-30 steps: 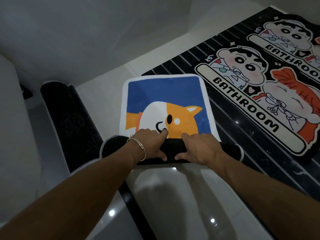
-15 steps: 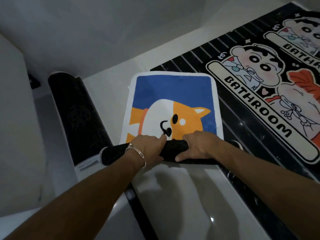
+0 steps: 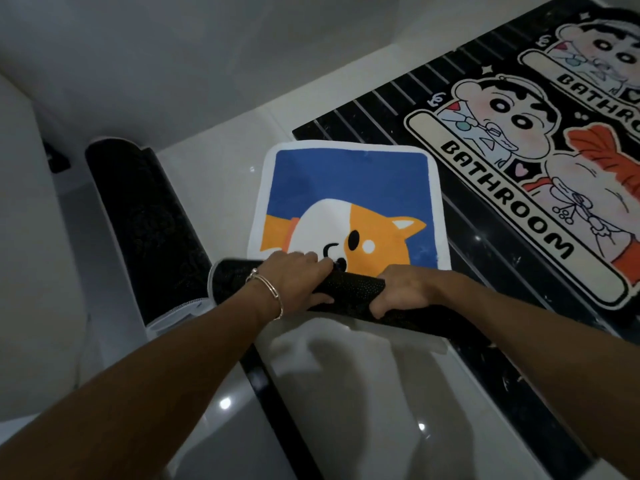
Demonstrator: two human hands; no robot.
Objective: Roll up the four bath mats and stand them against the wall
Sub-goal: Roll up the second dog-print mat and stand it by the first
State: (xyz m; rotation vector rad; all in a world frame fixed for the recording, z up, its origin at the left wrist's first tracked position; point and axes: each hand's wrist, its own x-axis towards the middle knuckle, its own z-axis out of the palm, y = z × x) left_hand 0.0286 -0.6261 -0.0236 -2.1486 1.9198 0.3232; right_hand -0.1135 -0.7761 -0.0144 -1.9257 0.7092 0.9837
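A person's left hand point(image 3: 294, 282) and right hand point(image 3: 405, 292) are gripping the rolled, black dotted underside of a blue square bath mat printed with an orange-and-white dog point(image 3: 349, 188). The fingers are curling over the roll's top, with the thumbs on its near side. The mat is lying half unrolled on glossy white floor tiles point(image 3: 346, 393), with a dark rolled mat point(image 3: 138, 220) just to its left by the wall point(image 3: 173, 64). Doing this well is likely calling for both hands pushing away evenly, drawing the roll tight and squaring its ends.
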